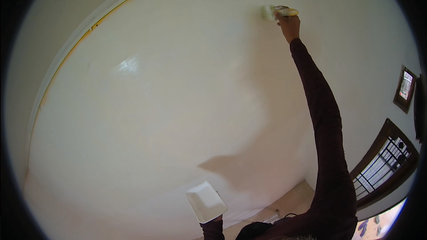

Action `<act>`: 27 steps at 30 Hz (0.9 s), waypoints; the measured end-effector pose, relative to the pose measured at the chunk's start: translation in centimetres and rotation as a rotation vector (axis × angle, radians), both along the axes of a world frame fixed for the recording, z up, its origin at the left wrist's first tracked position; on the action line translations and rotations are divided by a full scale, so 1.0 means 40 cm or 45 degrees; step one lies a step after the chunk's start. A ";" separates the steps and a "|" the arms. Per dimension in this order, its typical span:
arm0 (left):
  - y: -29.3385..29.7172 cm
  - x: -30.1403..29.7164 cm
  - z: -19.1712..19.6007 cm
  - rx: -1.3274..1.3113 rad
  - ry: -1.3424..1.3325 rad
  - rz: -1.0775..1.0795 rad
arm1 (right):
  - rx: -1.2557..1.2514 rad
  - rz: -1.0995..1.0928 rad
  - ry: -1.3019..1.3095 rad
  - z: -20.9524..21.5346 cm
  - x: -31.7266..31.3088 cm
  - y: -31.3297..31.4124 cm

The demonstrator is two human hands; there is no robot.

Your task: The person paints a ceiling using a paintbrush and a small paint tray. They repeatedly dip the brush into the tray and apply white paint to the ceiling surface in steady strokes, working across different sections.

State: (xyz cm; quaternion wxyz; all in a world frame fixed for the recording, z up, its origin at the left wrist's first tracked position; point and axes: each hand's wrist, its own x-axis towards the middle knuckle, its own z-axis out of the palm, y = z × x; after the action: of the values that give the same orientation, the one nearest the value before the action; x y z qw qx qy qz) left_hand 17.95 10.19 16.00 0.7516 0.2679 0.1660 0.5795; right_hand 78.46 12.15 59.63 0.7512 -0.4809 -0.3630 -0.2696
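Observation:
My right arm, in a dark maroon sleeve, stretches up to the pale wall point(178, 84). In its closed fingers my right hand point(290, 26) grips a wide paintbrush point(268, 12) by its paint-smeared, yellowish handle. The pale bristles point left and lie at the wall, slightly blurred. Low in the view, my left hand point(217, 218) supports a white rectangular paint tray point(206, 201) from beneath, its fingers mostly hidden behind it. The tray is tilted, and its inside looks white; I cannot make out how much paint it holds.
White moulding point(73, 46) with a yellow-orange edge curves along the upper left. At the right are a brown-framed window point(381, 164) with black bars and a smaller framed opening point(404, 89). Brown floor point(291, 200) shows below. Several dark items point(364, 227) lie at the lower right.

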 end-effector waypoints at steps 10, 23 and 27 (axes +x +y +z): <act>-0.029 0.061 0.068 0.166 0.197 0.069 | 0.049 -0.177 -0.567 -0.014 -0.337 0.075; 0.014 0.147 0.166 0.105 -0.057 -0.127 | -0.790 1.291 -0.751 -0.267 -0.882 -0.028; 0.041 0.151 0.123 0.047 -0.219 -0.171 | -1.300 1.291 -0.927 -0.345 -0.989 -0.071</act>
State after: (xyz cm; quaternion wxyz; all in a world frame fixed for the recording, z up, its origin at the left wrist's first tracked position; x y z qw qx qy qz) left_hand 24.00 11.83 20.93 0.7951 0.2415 0.0718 0.5516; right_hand 38.90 9.31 45.82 0.3041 -0.4234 -0.8376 0.1634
